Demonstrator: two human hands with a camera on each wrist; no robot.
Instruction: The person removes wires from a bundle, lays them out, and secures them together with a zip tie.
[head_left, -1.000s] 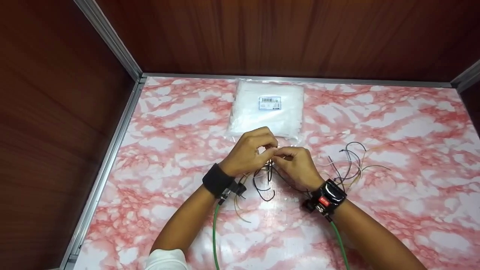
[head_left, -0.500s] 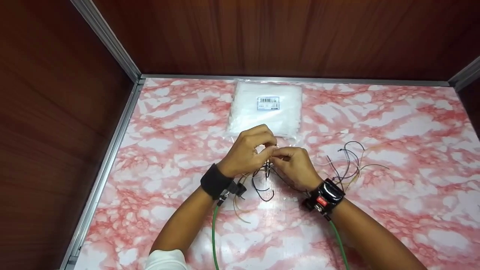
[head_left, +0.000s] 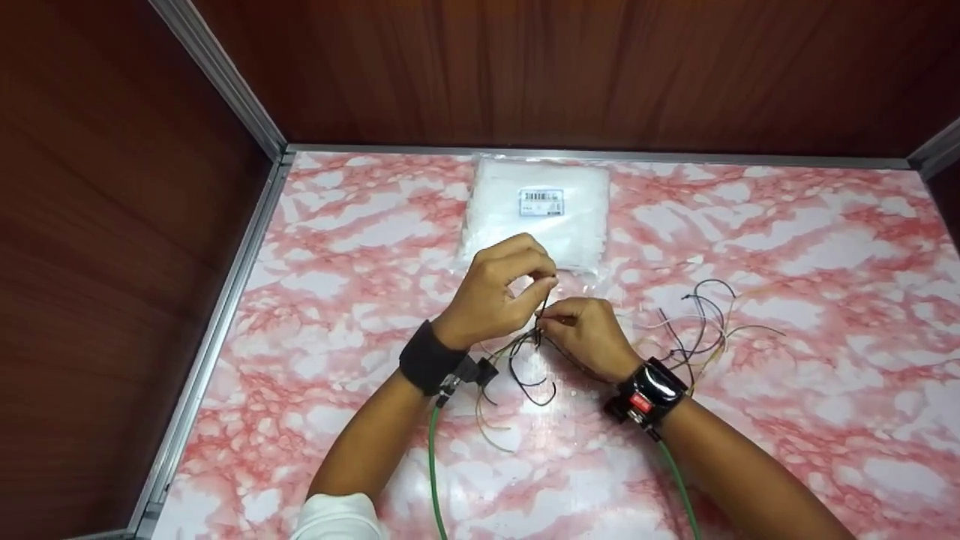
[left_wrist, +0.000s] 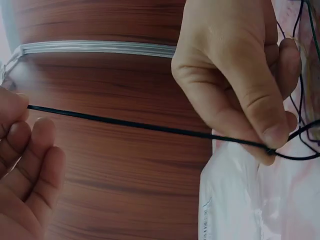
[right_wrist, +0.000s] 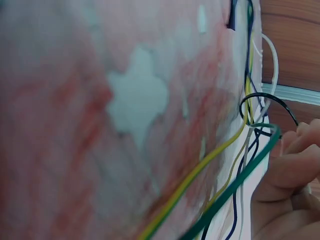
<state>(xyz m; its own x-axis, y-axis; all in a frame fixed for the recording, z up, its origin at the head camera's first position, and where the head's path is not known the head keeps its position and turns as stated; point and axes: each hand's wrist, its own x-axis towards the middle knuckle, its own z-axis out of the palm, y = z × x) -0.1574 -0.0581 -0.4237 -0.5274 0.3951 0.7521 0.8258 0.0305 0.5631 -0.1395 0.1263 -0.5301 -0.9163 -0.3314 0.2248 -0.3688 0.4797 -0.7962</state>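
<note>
My left hand (head_left: 501, 289) pinches one end of a thin black wire (left_wrist: 125, 123). That wire runs taut to my right hand (head_left: 589, 336), lower and to the right in the head view. In the left wrist view, the right thumb (left_wrist: 275, 132) and forefinger pinch it at a small knot, beside which it forms a loop. The right wrist view shows a black loop (right_wrist: 257, 95) around a bundle of wires, among them a yellow wire (right_wrist: 215, 150), a green wire (right_wrist: 245, 175) and a white wire (right_wrist: 274, 60). Their ends fan out on both sides of my hands.
A clear bag (head_left: 540, 236) of white contents with a barcode label (head_left: 541, 202) lies behind my hands. Loose wire ends (head_left: 701, 322) spread over the red-and-white table (head_left: 825, 337) at right. Wood panels with metal edging enclose its back and sides. A green cable trails from each wrist.
My left hand has moved up, apart from the right fingertips it was meeting, and a straight length of black wire now shows between them. My right hand stays nearly in place.
</note>
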